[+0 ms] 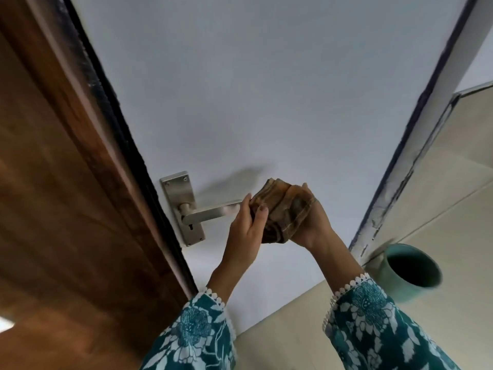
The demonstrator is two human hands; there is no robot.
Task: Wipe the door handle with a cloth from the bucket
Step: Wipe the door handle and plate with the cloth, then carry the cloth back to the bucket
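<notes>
A silver lever door handle (205, 213) on its backplate (178, 193) sits on a pale grey door (266, 102). A bunched brown striped cloth (280, 209) is held between both hands just right of the lever's tip. My left hand (246, 231) grips the cloth's left side and covers the end of the lever. Cupped under and behind the cloth on its right side is my right hand (312, 225). Down on the floor at the right stands the teal bucket (408, 271).
A dark wooden door frame (66, 182) runs down the left. The door's right edge and a metal-trimmed frame (416, 145) stand at the right. Beige floor tiles (453, 209) spread around the bucket.
</notes>
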